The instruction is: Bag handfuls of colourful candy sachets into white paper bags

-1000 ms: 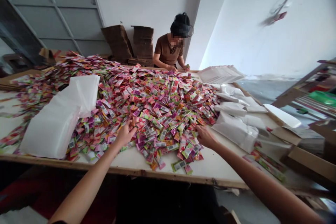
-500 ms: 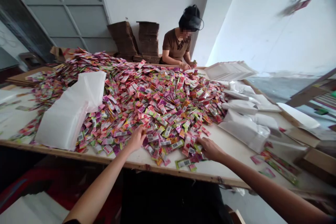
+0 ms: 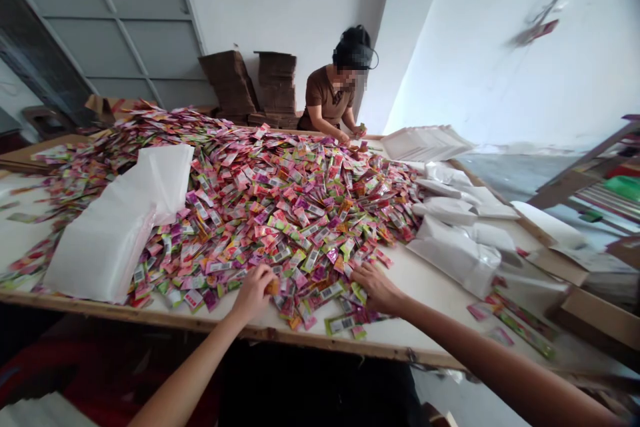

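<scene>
A wide heap of small, colourful printed snack packets (image 3: 280, 207) in pink, green, orange and purple covers much of the table. At the heap's near edge my left hand (image 3: 255, 290) is closed, with an orange bit of a packet (image 3: 273, 286) showing at its fingertips. My right hand (image 3: 376, 287) is at the front right side of the heap, fingers bent down around a yellow-green packet (image 3: 359, 293). Its fingertips are partly hidden among the packets. A few packets with barcodes lie between the two hands.
White bags (image 3: 100, 247) lie fanned on the heap at left. Filled white bags (image 3: 457, 250) and an open carton (image 3: 600, 320) are at right. Across the table a co-worker (image 3: 330, 100) handles packets beside more flat bags (image 3: 425, 141). Stacked cardboard (image 3: 275, 83) stands behind.
My left hand has drawn slightly nearer to the table's front edge. My right hand has moved left, further into the packets. The view has shifted a little.
</scene>
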